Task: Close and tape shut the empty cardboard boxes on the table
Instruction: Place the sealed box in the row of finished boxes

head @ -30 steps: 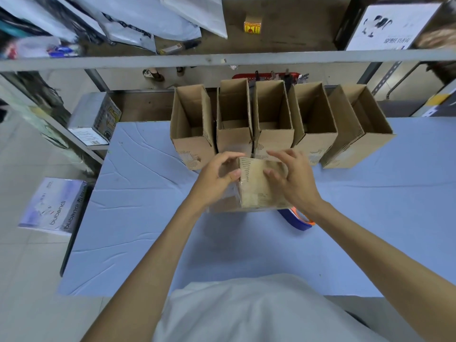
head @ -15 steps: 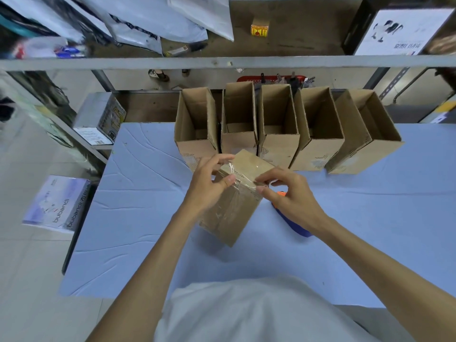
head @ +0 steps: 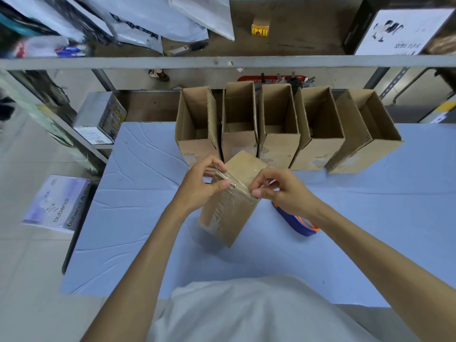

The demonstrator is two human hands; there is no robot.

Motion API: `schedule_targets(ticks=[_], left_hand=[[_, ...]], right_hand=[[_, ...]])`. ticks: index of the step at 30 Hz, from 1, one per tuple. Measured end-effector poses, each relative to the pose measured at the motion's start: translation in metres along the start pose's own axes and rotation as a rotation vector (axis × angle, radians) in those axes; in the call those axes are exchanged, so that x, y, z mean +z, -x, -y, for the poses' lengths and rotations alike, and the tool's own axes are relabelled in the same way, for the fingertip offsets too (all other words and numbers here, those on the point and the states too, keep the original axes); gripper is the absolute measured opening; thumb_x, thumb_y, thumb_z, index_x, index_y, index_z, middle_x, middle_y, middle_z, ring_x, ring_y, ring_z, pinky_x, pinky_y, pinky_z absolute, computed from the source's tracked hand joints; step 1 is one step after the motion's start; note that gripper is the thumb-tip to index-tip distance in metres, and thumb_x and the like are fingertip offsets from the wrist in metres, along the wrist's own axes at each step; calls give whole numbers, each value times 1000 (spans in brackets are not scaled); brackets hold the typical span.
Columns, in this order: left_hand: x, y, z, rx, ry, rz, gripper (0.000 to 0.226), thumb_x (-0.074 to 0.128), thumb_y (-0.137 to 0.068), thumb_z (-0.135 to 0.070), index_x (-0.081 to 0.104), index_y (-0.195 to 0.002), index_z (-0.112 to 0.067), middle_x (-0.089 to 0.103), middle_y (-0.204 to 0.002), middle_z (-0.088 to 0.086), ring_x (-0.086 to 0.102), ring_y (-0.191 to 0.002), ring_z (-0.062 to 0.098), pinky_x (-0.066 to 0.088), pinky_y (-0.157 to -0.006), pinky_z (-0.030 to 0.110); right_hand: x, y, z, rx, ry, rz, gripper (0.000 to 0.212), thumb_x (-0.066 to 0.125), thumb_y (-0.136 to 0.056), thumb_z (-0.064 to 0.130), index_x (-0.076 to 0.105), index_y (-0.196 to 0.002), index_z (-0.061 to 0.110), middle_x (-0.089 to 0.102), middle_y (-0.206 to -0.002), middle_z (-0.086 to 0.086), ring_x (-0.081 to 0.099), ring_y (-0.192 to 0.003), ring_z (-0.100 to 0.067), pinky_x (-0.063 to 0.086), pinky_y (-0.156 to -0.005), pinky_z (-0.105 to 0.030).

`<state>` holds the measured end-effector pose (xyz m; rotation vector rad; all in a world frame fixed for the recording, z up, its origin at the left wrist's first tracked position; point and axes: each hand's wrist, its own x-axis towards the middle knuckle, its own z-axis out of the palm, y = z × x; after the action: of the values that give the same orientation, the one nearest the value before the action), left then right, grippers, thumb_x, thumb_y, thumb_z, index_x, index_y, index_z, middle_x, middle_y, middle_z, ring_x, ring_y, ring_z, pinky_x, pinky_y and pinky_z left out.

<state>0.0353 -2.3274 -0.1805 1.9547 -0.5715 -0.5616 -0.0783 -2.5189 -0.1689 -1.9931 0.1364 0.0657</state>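
Observation:
A closed cardboard box point(head: 232, 213) with clear tape along its seam stands tilted on the blue table point(head: 138, 218) in front of me. My left hand point(head: 199, 186) pinches the box's upper left edge, thumb on the tape. My right hand point(head: 278, 191) pinches the upper right corner, thumb and fingers curled over the tape end. Behind it, several open empty cardboard boxes point(head: 278, 124) stand in a row. A blue and orange tape dispenser point(head: 298, 223) lies on the table, partly hidden under my right wrist.
A metal shelf rail point(head: 222, 61) crosses above the row of boxes, with plastic bags and a printed carton on the shelf behind. A small carton point(head: 103, 119) sits on a side ledge at left. A purple box point(head: 56, 203) lies on the floor.
The box has been turned from a flat face toward me to standing tilted on a corner. Both hands have shifted to its top taped edge.

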Motion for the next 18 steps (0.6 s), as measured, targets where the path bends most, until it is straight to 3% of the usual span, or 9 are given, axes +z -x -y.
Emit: schedule_targets(ticks=[3, 6, 11, 15, 18], left_hand=[[0, 2, 0, -3, 10, -14, 25, 76, -81, -19, 56, -86, -32, 63, -105, -7, 59, -103, 12, 49, -81, 24], [4, 3, -2, -6, -7, -20, 26, 76, -81, -17, 55, -86, -32, 62, -109, -4, 58, -100, 6, 45, -75, 16], [11, 2, -4, -21, -15, -31, 25, 74, -83, -17, 53, -85, -31, 59, -104, -7, 58, -94, 3, 41, -72, 16], [12, 2, -4, -12, 2, -39, 21, 74, -84, -18, 54, -87, -26, 57, -98, -8, 54, -88, 3, 42, -73, 15], [11, 2, 0, -19, 30, -54, 22, 76, -82, -19, 56, -87, -25, 59, -98, -3, 54, -86, 8, 48, -79, 24]], right_hand=[[2, 0, 1, 47, 3, -30, 14, 63, -88, 3, 64, -79, 12, 61, -79, 7, 55, -72, -6, 43, -61, -12], [6, 1, -1, 100, -35, -141, 18, 55, -92, 1, 58, -79, 13, 53, -86, 4, 50, -75, -8, 41, -61, -11], [7, 3, -1, 171, -136, -250, 15, 47, -98, 6, 54, -85, 6, 39, -111, -5, 47, -84, -13, 45, -63, -13], [10, 0, -4, 181, -158, -355, 14, 43, -100, 5, 53, -93, -4, 33, -116, -8, 46, -82, -10, 47, -63, -13], [15, -2, -9, 196, -198, -403, 13, 43, -100, 4, 52, -94, -3, 31, -119, -11, 46, -83, -8, 48, -65, -12]])
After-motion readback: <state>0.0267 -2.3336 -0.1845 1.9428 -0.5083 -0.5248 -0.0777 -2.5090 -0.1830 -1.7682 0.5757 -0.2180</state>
